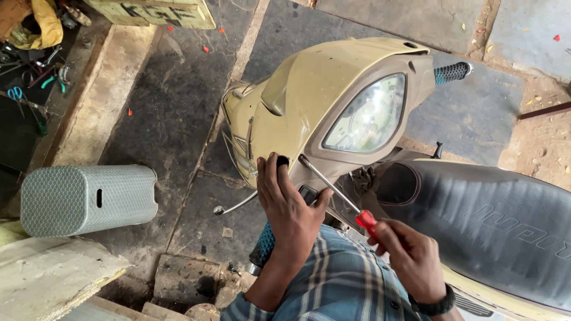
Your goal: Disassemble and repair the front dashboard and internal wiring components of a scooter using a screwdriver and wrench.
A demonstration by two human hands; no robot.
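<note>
Item: screwdriver (339,193), red handle, long steel shaft. My right hand (410,258) is wrapped tight around the handle; the tip meets the tan handlebar cover (324,89) just below the speedometer (369,116). My left hand (288,205) grips the cover's edge above the near handlebar grip (263,244), fingers curled. Advice: keep the shaft square to the screw, press firmly, brace the cover.

Roadside repair workshop, stone-slab floor (178,113), hand tools (35,77) scattered on the ground, tan scooter (321,89) under repair
</note>
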